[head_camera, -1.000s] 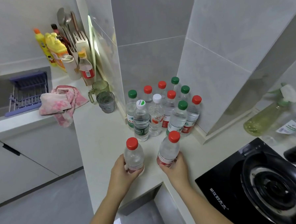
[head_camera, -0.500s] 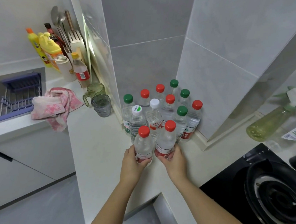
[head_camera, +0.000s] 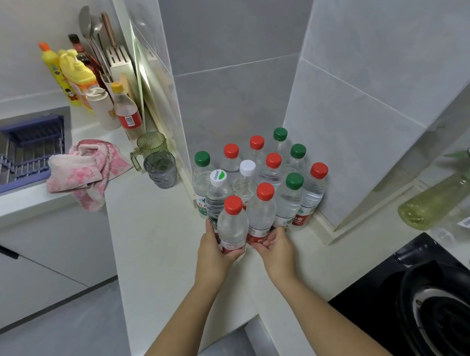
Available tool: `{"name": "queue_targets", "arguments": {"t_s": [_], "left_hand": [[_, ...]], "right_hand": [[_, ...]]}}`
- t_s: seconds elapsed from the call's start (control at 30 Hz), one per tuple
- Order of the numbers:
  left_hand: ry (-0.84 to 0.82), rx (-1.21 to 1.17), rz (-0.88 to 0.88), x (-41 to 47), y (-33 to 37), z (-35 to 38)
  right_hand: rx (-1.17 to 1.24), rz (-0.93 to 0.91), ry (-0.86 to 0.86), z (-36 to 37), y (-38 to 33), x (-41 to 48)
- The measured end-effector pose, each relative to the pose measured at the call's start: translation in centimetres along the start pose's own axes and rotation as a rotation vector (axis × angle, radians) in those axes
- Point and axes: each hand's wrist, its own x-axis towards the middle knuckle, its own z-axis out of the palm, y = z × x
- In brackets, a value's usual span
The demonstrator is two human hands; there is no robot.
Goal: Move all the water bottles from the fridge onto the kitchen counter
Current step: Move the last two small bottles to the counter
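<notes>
The left hand (head_camera: 214,251) is wrapped around the lower body of a red-capped water bottle (head_camera: 232,227), fingers curled over its red label, and the right hand (head_camera: 275,245) grips the base of a second red-capped water bottle (head_camera: 260,217) just beside it, the two bottles touching side by side. Both stand upright on the white kitchen counter (head_camera: 156,250), pressed against the front of a cluster of water bottles (head_camera: 260,171) packed into the counter's inner corner where the two grey tiled walls meet (caps there are red, green and white, one white cap bearing a green mark). Along the counter's left stretch, a grey ribbed glass (head_camera: 160,169) sits just in front of a green handled mug (head_camera: 149,148), both near the wall edge, and a pink floral towel (head_camera: 87,169) hangs over the counter's edge beside a blue dish rack (head_camera: 28,156) set in the sink. At the far back stand a yellow detergent bottle (head_camera: 77,78), a knife block (head_camera: 120,65) and a red-labelled bottle with a yellow cap (head_camera: 127,112). A black gas stove (head_camera: 425,301) occupies the counter's right end, with a green spray bottle (head_camera: 436,200) lying behind it.
</notes>
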Motion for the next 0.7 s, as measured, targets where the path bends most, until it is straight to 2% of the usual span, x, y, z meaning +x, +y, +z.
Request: {"name": "queue_targets", "arguments": {"t_s": [0.23,0.4,0.53,0.7], "left_hand": [[-0.043,0.136,-0.106,-0.2,-0.8,-0.5],[-0.196,0.459,-0.187,1.5,-1.6,-3.1],[-0.347,0.694,-0.169,4.0,-0.9,-3.7],[-0.435,0.687,-0.136,5.0,-0.3,-3.4]], "right_hand": [[-0.082,0.008,-0.006,-0.4,-0.3,-0.8],[-0.317,0.100,0.093,-1.6,-1.0,-2.2],[-0.401,0.180,-0.059,-0.9,-2.3,-2.4],[-0.404,0.250,-0.112,0.5,-3.6,-2.1]]}}
